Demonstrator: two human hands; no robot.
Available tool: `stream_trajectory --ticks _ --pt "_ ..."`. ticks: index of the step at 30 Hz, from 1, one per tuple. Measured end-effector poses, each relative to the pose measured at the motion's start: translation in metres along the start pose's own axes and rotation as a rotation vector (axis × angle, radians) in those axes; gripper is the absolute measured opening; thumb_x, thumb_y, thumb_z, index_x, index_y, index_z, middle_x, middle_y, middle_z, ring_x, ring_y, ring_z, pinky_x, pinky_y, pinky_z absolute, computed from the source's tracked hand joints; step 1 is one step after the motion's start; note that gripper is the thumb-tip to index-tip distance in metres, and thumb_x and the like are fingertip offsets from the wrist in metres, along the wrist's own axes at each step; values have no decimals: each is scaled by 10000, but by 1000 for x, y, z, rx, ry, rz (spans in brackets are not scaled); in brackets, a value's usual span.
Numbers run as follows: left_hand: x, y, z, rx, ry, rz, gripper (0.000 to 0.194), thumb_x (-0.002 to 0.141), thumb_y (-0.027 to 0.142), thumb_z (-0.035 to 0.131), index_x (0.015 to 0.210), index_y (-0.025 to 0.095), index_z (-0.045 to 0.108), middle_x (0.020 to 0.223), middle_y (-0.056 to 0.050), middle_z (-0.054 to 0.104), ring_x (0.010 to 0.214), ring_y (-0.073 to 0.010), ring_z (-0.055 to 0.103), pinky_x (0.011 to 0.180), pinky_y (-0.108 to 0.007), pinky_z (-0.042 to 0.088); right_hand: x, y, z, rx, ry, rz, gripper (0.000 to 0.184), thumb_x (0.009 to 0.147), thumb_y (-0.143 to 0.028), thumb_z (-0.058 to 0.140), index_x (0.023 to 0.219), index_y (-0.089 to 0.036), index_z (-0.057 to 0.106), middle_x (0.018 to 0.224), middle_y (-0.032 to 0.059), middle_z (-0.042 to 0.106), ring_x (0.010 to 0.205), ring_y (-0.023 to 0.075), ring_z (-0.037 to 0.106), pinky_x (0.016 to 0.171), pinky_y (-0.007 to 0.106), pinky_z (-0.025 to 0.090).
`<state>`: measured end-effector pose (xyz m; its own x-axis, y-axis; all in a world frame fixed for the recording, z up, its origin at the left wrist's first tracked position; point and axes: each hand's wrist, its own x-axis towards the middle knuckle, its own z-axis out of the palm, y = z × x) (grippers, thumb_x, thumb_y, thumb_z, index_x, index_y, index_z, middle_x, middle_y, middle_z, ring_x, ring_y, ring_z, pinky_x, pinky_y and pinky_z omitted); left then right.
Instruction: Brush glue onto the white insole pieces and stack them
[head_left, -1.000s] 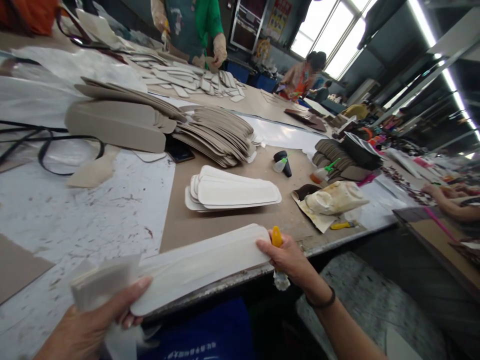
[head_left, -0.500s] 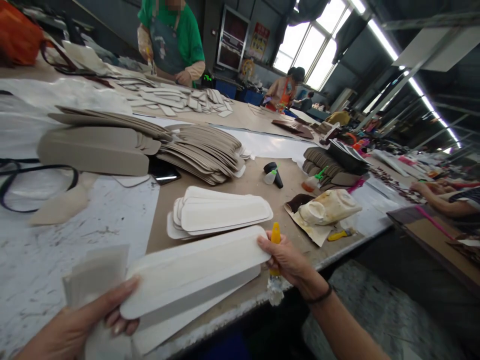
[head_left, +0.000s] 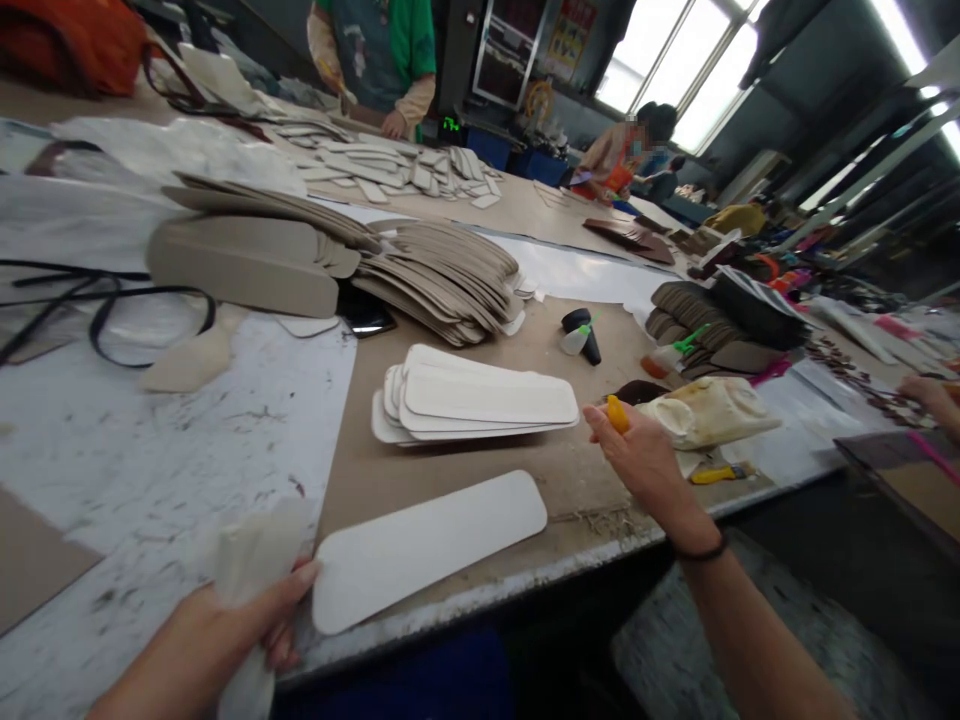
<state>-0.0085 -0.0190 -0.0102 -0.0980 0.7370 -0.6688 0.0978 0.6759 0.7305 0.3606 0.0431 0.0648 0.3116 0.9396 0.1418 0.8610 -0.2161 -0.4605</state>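
Lower left, the left hand [head_left: 204,630] clutches pale strips [head_left: 259,545] beside a white panel [head_left: 431,550]; right of centre, the right hand [head_left: 646,455] grips a yellow handle [head_left: 617,413]. I'd steady the panel.

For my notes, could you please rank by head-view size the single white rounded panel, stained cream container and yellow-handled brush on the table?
Single white panel, largest
Stained cream container
Yellow-handled brush, smallest

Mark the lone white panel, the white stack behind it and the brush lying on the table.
Panel [head_left: 431,551]: head view, middle of its upper face.
Stack [head_left: 480,395]: head view, top piece's face.
Brush [head_left: 718,474]: head view, its yellow handle.
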Motion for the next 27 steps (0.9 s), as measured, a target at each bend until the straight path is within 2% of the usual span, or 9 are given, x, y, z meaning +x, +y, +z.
stream_trajectory --ticks 3,5,7,9,12,15,17,23,27 --pt "-12 7 4 70 -127 18 502 667 621 672 383 241 506 416 -8 577 476 -180 494 522 -285 377 -35 -31 4 357 -158 -60 606 884 -755 400 819 -204 643 715 62 649 638 201 608 619 313 480" --pt "-14 10 6 76 -196 17 480 706 584 639 401 230 528 437 -15 593 504 -181 515 545 -280 379 -58 -57 10 490 -198 -130 661 871 -786 394 824 -195 687 778 82 673 718 208 634 660 313 511" --pt "-15 11 7 70 -226 19 447 718 540 623 413 220 554 461 -23 608 542 -186 537 581 -283 395 -79 -80 21 616 -229 -155 651 888 -761 406 774 -185 688 754 76 665 649 179 612 601 293 512" --pt "-16 10 7 65 -242 25 416 724 510 604 431 216 578 498 -28 625 569 -186 539 604 -288 403 -96 -96 36 775 -274 -104 619 895 -733 440 742 -177 665 685 47 631 523 135 554 490 258 479" --pt "-18 9 6 58 -262 33 385 708 493 587 440 216 587 530 -28 622 598 -190 532 632 -301 407 -113 -109 61 973 -346 24 561 850 -718 542 750 -175 643 676 27 623 490 120 562 430 226 462" --pt "-18 9 6 53 -276 53 373 667 495 594 414 223 563 518 -31 605 628 -202 533 688 -317 411 -121 -112 80 1018 -416 141 453 772 -627 699 762 -181 620 610 -3 618 467 121 577 438 218 469" --pt "-17 9 5 56 -284 63 371 657 496 592 405 225 562 512 -35 608 642 -210 541 714 -326 408 -123 -110 85 987 -423 173 392 740 -549 753 759 -184 612 552 -31 590 440 117 563 447 218 469" --pt "-16 8 3 90 -297 70 381 666 512 572 425 219 595 524 -48 643 639 -222 549 702 -331 404 -126 -107 73 858 -266 92 309 782 -478 721 740 -191 616 553 -36 577 444 119 564 446 221 464" --pt "-15 6 3 117 -304 85 383 677 511 572 417 229 577 509 -40 633 621 -220 540 666 -322 399 -134 -112 72 872 -248 56 273 854 -455 653 767 -201 601 535 -37 571 446 136 579 451 237 470"
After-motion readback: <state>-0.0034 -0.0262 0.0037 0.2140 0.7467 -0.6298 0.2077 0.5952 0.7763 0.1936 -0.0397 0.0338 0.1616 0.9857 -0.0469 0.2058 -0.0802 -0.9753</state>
